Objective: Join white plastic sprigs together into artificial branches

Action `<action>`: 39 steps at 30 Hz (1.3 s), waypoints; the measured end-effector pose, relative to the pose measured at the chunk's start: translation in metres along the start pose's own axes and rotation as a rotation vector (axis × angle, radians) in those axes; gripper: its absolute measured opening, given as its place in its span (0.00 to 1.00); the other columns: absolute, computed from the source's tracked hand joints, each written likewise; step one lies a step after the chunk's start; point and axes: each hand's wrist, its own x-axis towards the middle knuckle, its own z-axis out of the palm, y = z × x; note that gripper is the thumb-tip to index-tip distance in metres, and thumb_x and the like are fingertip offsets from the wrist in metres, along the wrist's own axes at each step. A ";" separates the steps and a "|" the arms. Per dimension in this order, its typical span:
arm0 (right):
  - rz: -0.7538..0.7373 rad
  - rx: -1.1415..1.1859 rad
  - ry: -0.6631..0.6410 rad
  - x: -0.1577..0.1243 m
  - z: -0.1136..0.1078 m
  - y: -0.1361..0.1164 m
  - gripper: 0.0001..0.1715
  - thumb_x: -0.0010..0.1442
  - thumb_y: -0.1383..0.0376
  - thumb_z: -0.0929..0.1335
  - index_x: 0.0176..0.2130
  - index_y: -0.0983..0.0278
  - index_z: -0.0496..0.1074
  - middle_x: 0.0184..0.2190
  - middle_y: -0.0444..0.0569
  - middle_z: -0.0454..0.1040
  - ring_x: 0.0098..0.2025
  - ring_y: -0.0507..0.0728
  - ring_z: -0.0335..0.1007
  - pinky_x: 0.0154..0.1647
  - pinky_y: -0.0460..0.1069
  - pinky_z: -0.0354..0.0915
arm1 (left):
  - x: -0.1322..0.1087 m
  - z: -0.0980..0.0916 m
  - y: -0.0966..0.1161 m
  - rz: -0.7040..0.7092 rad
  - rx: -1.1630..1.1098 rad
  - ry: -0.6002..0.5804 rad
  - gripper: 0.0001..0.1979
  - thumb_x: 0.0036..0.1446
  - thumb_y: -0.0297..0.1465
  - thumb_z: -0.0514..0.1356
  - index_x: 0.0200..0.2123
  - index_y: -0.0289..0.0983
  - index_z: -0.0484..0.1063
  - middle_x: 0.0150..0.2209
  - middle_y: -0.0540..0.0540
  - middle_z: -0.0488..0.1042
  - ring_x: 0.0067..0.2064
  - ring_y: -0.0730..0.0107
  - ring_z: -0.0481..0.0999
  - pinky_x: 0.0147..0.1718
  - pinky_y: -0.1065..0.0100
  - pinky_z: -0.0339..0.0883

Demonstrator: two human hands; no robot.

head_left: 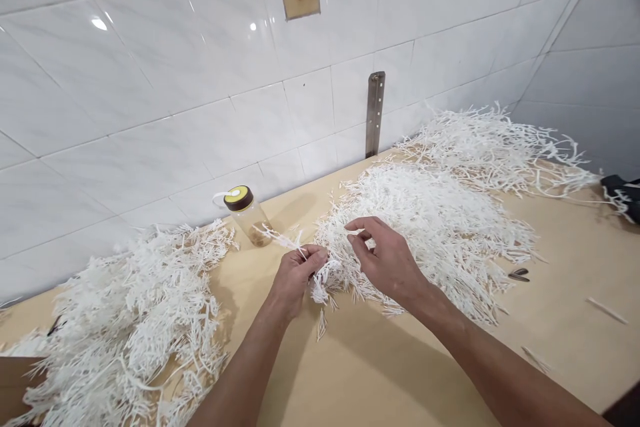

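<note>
White plastic sprigs (430,213); tan table (370,360); jar's (249,217) cap yellow, seemingly brown-rimmed.

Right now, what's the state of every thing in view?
left hand: grip shut on white sprig.
right hand: grip open, fingers over middle pile.
jar: upright, lid on, nearly empty.
middle pile: loose, spread on table.
left pile: loose, heaped.

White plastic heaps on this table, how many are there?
3. The left heap; the middle heap, where the left hand pinches a sprig beside the right hand; the far heap along the wall. The last two nearly merge; more may be hidden.
</note>
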 end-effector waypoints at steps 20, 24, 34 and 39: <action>0.218 0.271 -0.511 -0.016 -0.001 -0.001 0.13 0.63 0.58 0.65 0.32 0.63 0.72 0.22 0.40 0.69 0.18 0.49 0.68 0.19 0.44 0.60 | -0.022 -0.009 -0.009 -0.099 0.172 -0.061 0.22 0.46 0.48 0.70 0.28 0.34 0.71 0.20 0.54 0.60 0.22 0.80 0.53 0.22 0.73 0.45; 0.197 0.253 -0.553 -0.018 -0.001 -0.003 0.14 0.65 0.59 0.63 0.31 0.63 0.71 0.21 0.40 0.68 0.18 0.49 0.68 0.20 0.44 0.59 | -0.026 -0.017 -0.013 -0.123 0.186 -0.115 0.20 0.46 0.44 0.71 0.33 0.35 0.73 0.20 0.55 0.59 0.21 0.80 0.52 0.21 0.73 0.44; -0.169 -0.166 -0.484 -0.025 0.010 0.001 0.15 0.68 0.67 0.60 0.34 0.64 0.74 0.32 0.49 0.75 0.32 0.54 0.67 0.36 0.50 0.58 | -0.027 -0.017 -0.014 0.066 0.482 -0.067 0.15 0.53 0.41 0.65 0.26 0.35 0.71 0.23 0.51 0.65 0.25 0.75 0.62 0.25 0.71 0.55; -0.122 -0.169 -0.497 -0.026 0.009 0.004 0.15 0.67 0.67 0.62 0.32 0.62 0.74 0.29 0.48 0.74 0.32 0.55 0.68 0.35 0.49 0.58 | -0.029 -0.013 -0.014 0.040 0.526 -0.023 0.14 0.55 0.41 0.63 0.27 0.36 0.71 0.24 0.52 0.63 0.26 0.75 0.60 0.26 0.70 0.54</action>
